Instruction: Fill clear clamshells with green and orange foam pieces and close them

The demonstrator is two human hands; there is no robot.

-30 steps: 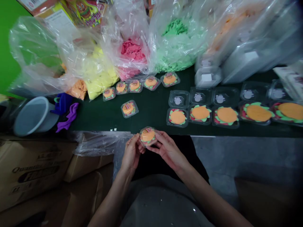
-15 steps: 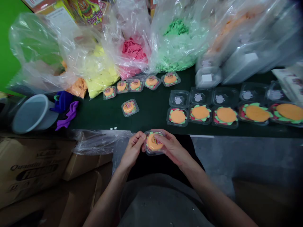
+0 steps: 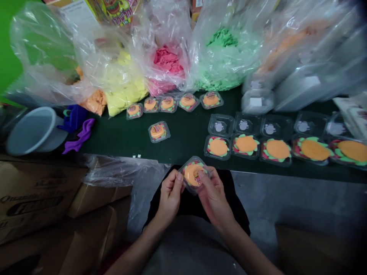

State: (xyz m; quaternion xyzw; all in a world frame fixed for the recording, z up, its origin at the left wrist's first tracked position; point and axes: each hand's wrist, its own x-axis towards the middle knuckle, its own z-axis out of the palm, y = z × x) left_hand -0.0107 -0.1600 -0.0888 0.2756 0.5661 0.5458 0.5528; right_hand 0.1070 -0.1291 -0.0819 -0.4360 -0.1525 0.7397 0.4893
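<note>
The left hand (image 3: 171, 191), fingers closed, pinches one edge of a clear box (image 3: 195, 159) with a burger-shaped piece (image 3: 190, 175) inside; the right hand (image 3: 212, 194) grips the opposite side. The box is above the lap (image 3: 183, 204), just before the dark surface (image 3: 186, 133), where open boxes (image 3: 276, 126) stand rightward.

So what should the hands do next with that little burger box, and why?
Maybe the right hand should gently press the sticker with its thumb: the thumb is right at the sticker's edge, and the left hand holds the clear box by its side.
</note>
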